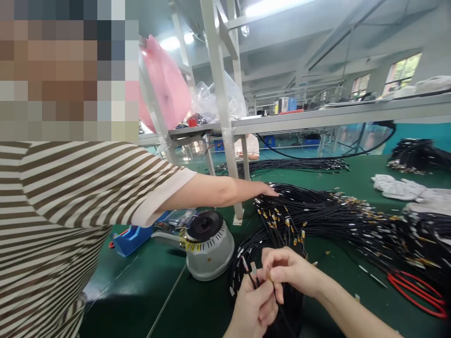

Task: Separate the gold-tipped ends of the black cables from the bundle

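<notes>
My left hand (255, 298) is closed round a few thin black cables (252, 278), whose pale-tipped ends stick up above its fingers. Pressed close against it, my right hand (291, 272) pinches the end of one cable at the fingertips; a small yellowish bit shows there, but its details are blurred. Below and behind both hands lies a coiled bundle of black cables (248, 251) with white and yellow tags. A co-worker's outstretched arm (218, 190) reaches from the left, the hand resting on the large cable pile (313, 206).
A grey round tape dispenser (210, 258) stands left of my hands, beside a blue tape holder (132, 239). Red wire loops (417, 293) and white gloves (401, 188) lie to the right on the green table (141, 300). A metal shelf post (225, 108) rises ahead.
</notes>
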`<control>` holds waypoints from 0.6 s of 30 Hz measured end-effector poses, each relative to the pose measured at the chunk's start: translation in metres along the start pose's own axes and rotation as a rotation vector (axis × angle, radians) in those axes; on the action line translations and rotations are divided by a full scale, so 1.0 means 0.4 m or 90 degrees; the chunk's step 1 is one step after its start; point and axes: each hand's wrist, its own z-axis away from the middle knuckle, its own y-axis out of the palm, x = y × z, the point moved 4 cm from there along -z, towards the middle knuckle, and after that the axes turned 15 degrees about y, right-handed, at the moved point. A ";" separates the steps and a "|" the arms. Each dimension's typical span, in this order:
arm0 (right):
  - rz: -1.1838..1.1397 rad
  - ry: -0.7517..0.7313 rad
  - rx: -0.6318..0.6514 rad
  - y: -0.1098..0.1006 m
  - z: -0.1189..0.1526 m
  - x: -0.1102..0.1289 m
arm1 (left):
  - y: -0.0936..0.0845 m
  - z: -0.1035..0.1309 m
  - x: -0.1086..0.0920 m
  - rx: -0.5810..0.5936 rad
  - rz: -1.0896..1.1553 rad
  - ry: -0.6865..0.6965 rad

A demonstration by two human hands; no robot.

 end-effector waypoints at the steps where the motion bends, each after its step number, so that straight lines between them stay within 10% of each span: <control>1: 0.072 -0.030 -0.021 -0.002 0.010 0.011 | 0.004 0.003 0.003 0.030 0.014 -0.026; 11: 0.653 -0.028 -0.208 -0.112 -0.153 0.008 | -0.010 -0.015 0.019 0.065 0.082 -0.042; 18: 0.927 0.070 -0.198 -0.151 -0.222 -0.043 | -0.056 -0.037 0.033 0.100 0.061 -0.034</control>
